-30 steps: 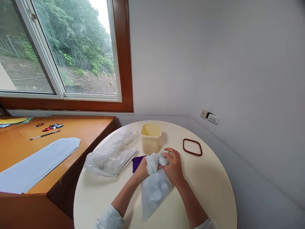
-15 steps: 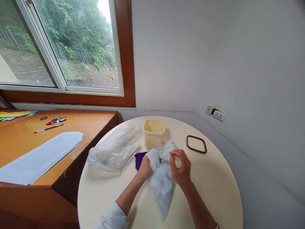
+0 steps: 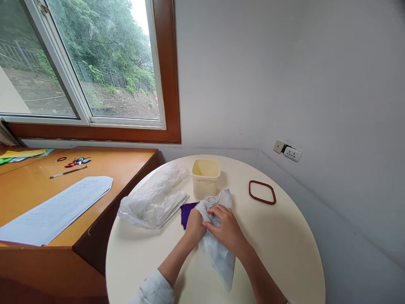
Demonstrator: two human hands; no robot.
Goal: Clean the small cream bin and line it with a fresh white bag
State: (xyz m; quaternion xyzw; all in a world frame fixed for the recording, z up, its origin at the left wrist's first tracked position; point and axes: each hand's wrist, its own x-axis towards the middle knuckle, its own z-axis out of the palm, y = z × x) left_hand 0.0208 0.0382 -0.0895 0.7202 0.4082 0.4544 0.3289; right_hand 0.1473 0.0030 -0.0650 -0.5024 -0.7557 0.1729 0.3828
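A thin white plastic bag [image 3: 218,259] is bunched and twisted near its upper part, and its pointed lower end hangs toward me over the table. My left hand [image 3: 194,226] is closed around the gathered part, with some of the bag's material folded over its fingers. From the other side, my right hand [image 3: 226,228] grips the same bunched part, thumb and fingers close to my left hand. Partly behind the left hand lies a purple cloth [image 3: 187,212]. Just beyond the hands stands a pale yellow square tub [image 3: 205,185] with no lid on it.
A crumpled clear plastic bag [image 3: 152,200] lies on the left of the round table [image 3: 284,253]. To the right is a brown rounded-square ring [image 3: 262,202]. The wooden desk at left bears papers [image 3: 63,211], a pen [image 3: 68,172] and keys [image 3: 77,161].
My right hand has moved left and in, from a pinch at the bag's right edge to a grip on the bunched part beside my left hand. The view has shifted slightly.
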